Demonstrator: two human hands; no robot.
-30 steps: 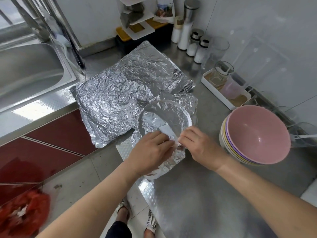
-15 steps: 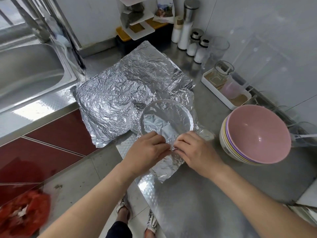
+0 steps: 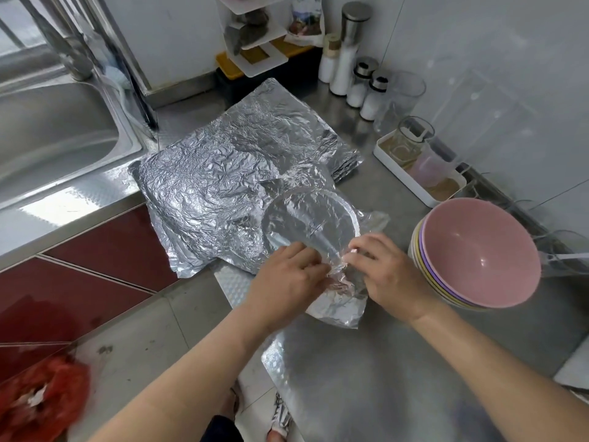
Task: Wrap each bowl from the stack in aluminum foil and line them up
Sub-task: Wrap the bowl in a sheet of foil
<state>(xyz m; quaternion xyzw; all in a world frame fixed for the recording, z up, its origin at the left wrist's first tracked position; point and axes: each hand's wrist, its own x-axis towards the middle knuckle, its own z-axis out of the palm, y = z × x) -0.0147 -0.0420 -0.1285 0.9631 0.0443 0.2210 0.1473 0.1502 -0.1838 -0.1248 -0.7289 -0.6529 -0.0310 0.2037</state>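
A bowl lined and covered with crinkled aluminum foil (image 3: 310, 223) sits on the steel counter, its round rim showing through the foil. My left hand (image 3: 287, 279) and my right hand (image 3: 387, 271) are at its near edge, fingers curled on the foil flap between them. A stack of foil sheets (image 3: 223, 173) lies behind and to the left of the bowl. At the right stands the stack of bowls (image 3: 478, 250), a pink one on top, with purple, yellow and white rims below.
A steel sink (image 3: 54, 135) is at the far left. Salt and spice shakers (image 3: 357, 81) and a white tray with glass cups (image 3: 417, 167) line the back wall. A rack with a yellow tray (image 3: 255, 55) stands at the back. The counter edge (image 3: 242, 291) drops to the floor.
The foil-covered bowl has turned slightly and the loose flap at its near side has been pulled lower. My right hand has shifted rightward along the rim.
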